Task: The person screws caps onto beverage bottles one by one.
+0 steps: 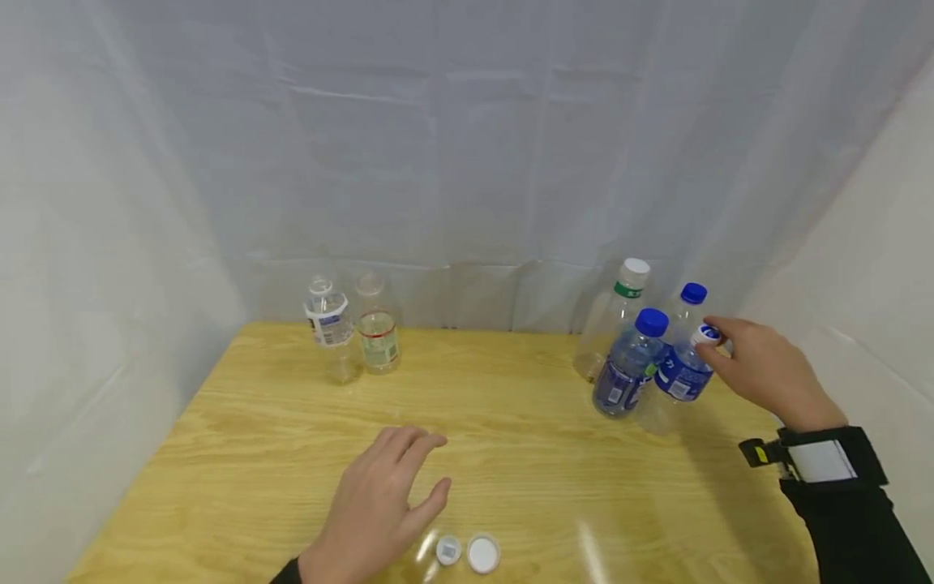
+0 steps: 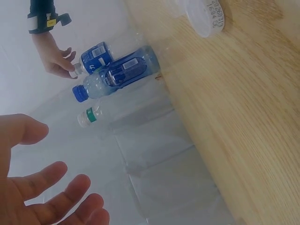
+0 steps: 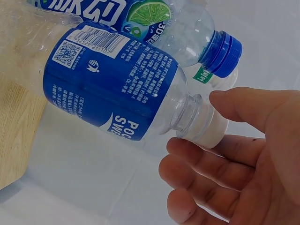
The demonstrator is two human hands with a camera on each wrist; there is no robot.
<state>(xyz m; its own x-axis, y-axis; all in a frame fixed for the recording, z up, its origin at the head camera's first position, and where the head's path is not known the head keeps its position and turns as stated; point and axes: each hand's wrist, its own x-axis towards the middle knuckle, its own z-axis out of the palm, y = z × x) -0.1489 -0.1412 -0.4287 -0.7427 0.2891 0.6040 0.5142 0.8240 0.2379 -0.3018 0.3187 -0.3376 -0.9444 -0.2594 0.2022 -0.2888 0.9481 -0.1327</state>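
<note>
My right hand (image 1: 773,373) is at the white cap (image 3: 213,131) of a clear plastic bottle with a blue label (image 1: 682,377). Thumb and fingers pinch the cap from both sides, and the bottle stands on the table at the right. Beside it is a bottle with a bigger blue cap (image 1: 652,323) and a purple-blue label. My left hand (image 1: 383,495) hovers over the near part of the table, holding nothing, its fingers spread and slightly bent. Just right of it lie two loose white caps, a smaller one (image 1: 448,551) and a larger one (image 1: 483,554).
Behind the right-hand pair stand another blue-capped bottle (image 1: 693,294) and a tall clear one with a green neck band (image 1: 628,289). Two clear bottles, one with a white label (image 1: 330,324) and one with a pale green label (image 1: 380,347), stand at the back left. Pale sheeting (image 1: 467,162) encloses the wooden table (image 1: 496,405).
</note>
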